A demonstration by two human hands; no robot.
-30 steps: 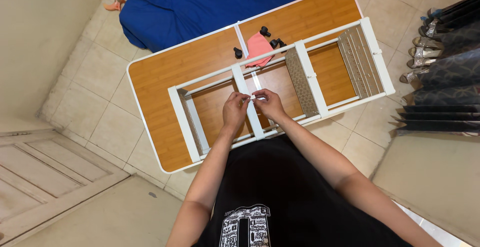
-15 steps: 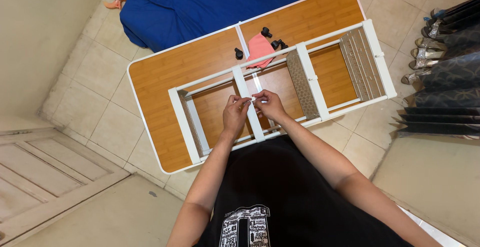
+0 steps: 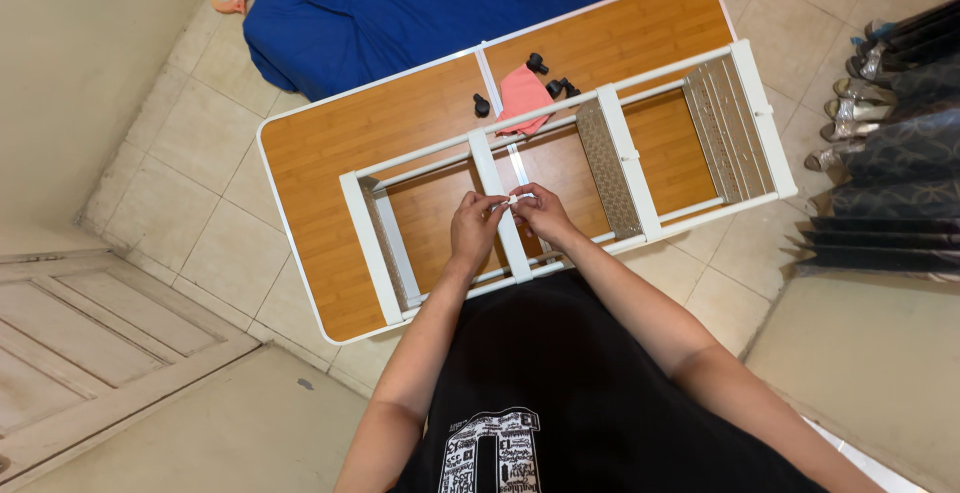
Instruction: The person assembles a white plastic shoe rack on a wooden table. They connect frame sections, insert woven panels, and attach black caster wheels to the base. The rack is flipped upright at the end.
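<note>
A white rack frame (image 3: 560, 168) is laid flat on the wood-topped counter (image 3: 330, 153), its long axis running from the counter's near left corner toward its far right corner, and its right end reaches past the counter's edge over the tiled floor (image 3: 150, 213). Both hands are met over the frame's middle crossbar (image 3: 498, 203): a small white piece (image 3: 513, 198) is pinched between the fingertips of the left hand (image 3: 474, 228) and the right hand (image 3: 541, 213). 2 slatted metal shelves (image 3: 603, 168) sit in the frame, right of the hands. Beyond the frame, a pink cloth (image 3: 521, 95) and 3 black casters (image 3: 538, 62) lie on the counter. Bare counter lies left of the frame. A blue bed (image 3: 430, 3) touches the counter's far edge.
</note>
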